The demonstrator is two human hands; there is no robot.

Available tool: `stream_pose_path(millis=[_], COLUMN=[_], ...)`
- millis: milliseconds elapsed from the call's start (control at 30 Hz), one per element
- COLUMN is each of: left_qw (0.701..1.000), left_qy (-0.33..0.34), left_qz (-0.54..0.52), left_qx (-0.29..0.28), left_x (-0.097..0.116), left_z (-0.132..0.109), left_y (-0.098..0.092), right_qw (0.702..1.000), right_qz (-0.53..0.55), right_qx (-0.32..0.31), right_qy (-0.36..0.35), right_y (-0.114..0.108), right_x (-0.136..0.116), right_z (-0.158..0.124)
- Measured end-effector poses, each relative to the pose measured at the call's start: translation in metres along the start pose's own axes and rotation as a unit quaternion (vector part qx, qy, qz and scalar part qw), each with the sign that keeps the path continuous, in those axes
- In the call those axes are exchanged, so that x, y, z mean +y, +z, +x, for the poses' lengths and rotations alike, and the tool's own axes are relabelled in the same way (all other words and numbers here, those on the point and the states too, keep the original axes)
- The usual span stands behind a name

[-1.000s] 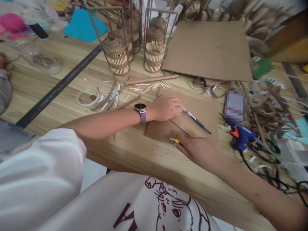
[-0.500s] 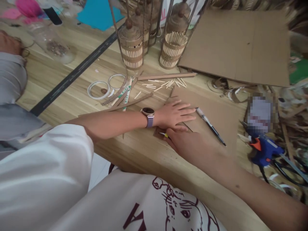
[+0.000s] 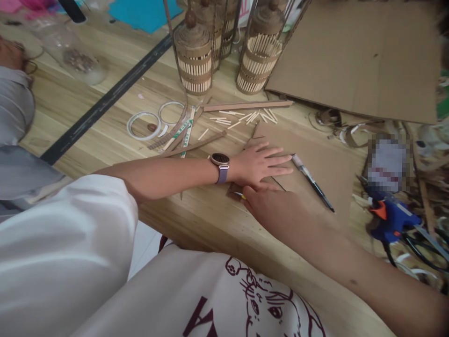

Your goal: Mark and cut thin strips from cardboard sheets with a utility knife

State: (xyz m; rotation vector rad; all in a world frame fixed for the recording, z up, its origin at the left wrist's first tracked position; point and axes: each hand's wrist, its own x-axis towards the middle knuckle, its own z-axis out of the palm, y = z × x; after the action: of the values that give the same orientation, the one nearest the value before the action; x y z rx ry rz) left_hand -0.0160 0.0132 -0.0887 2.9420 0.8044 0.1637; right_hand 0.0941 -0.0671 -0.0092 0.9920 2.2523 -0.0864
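My left hand (image 3: pixel 263 164) lies flat on a sheet of brown cardboard (image 3: pixel 322 161), its fingers spread and a watch on the wrist. Just below it, my right hand (image 3: pixel 268 203) is closed around a small craft knife (image 3: pixel 243 196); only a bit of yellow and a metal tip show, pointing left over a cardboard corner. The rest of the knife is hidden in the fist. Beside the left fingertips, a black pen (image 3: pixel 312 182) rests on the cardboard.
Stick-and-cardboard lanterns (image 3: pixel 192 61) stand at the back. A large cardboard sheet (image 3: pixel 354 61) lies behind right, and a blue glue gun (image 3: pixel 394 220) at right. Tape rings (image 3: pixel 143 125), loose sticks (image 3: pixel 250 117) and strips lie left of centre. Another person's arm (image 3: pixel 16 103) rests at far left.
The view has shifted a little, so the table's things appear slightly further right. Both hands keep nearly the same place on the cardboard, with the knife still in the right.
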Motion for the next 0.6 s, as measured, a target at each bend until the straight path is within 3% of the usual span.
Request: stream_pose_path(millis=[367,600], left_qw=[1.000,0.999], left_qy=[0.021,0.004], left_qz=[0.003,0.004], left_qx=[-0.018,-0.043], left_x=[-0.003,-0.001], left_z=[0.001,0.002], left_y=[-0.002,-0.007], right_qw=[0.999,1.000], right_qz=[-0.024,-0.011], right_qx=[0.045,-0.006], right_qy=[-0.021,-0.001], right_y=[0.005,0.007], right_x=[0.003,0.008], right_z=[0.001,-0.004])
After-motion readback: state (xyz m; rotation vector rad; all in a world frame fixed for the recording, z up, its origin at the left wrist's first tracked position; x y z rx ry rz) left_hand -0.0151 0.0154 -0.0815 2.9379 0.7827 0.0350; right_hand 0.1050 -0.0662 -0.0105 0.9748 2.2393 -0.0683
